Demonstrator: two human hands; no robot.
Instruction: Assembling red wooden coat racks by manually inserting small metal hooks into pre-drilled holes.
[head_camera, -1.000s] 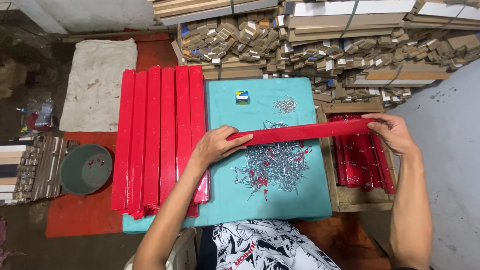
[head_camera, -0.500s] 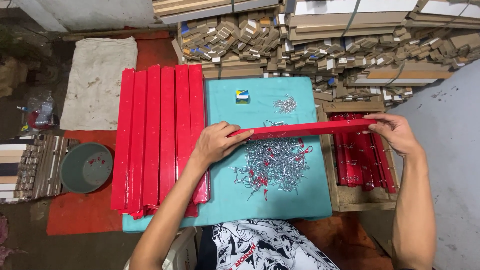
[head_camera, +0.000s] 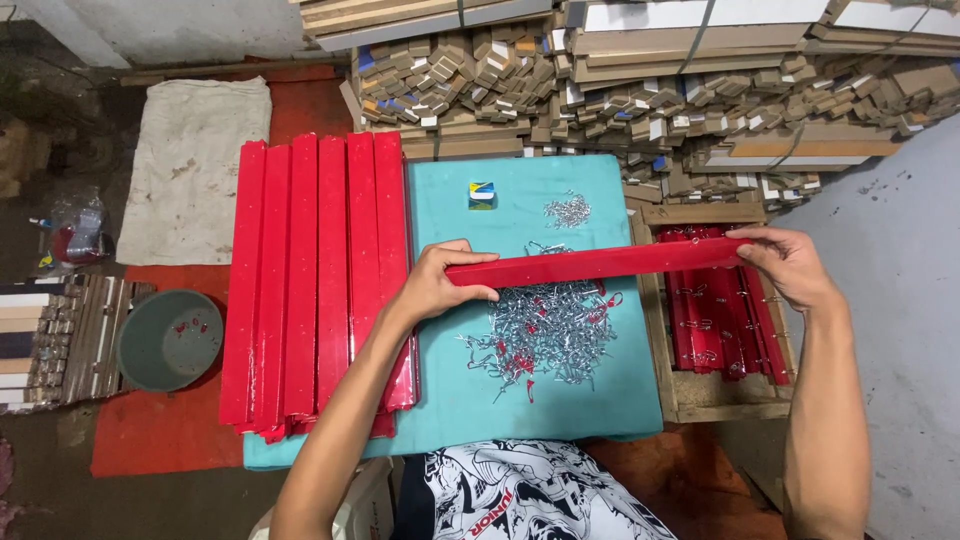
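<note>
Red strip (head_camera: 600, 264) held level between both hands above the teal mat (head_camera: 450, 400).

The left hand (head_camera: 440, 285) curls its fingers (head_camera: 468, 250) over the strip's left end, thumb underneath, closed on it; the right hand (head_camera: 790, 265) pinches the right end between thumb and fingers. Just below the left fingers lies a heap of small metal hooks (head_camera: 545, 335) on the mat. Left of that hand, more red strips (head_camera: 310, 280) lie side by side; under the right fingers a wooden tray (head_camera: 700, 395) holds further red pieces. A grey bowl (head_camera: 165, 340) sits well apart, far left.
</note>
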